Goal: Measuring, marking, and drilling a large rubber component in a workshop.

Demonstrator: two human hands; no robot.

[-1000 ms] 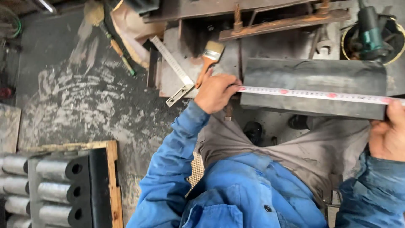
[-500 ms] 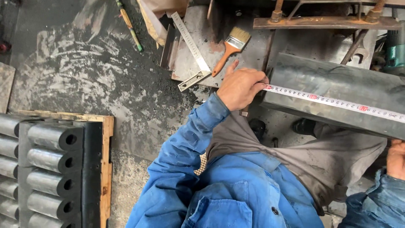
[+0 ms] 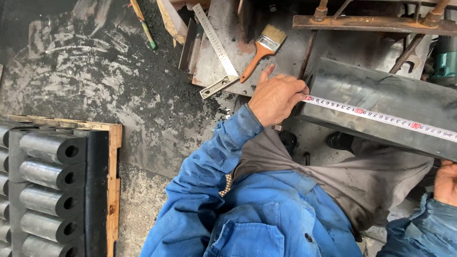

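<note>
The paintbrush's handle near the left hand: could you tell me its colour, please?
Orange, on the paintbrush, clearest in the head view.

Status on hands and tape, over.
Left hand pins the measuring tape end at the dark slab's edge. Right hand at frame edge, grip unseen. Paintbrush nearby, clear of tape.

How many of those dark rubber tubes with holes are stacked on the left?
5 dark grey rubber cylinders with end holes show fully, stacked top to bottom on the wooden pallet. More are cut off at the left edge.
</note>
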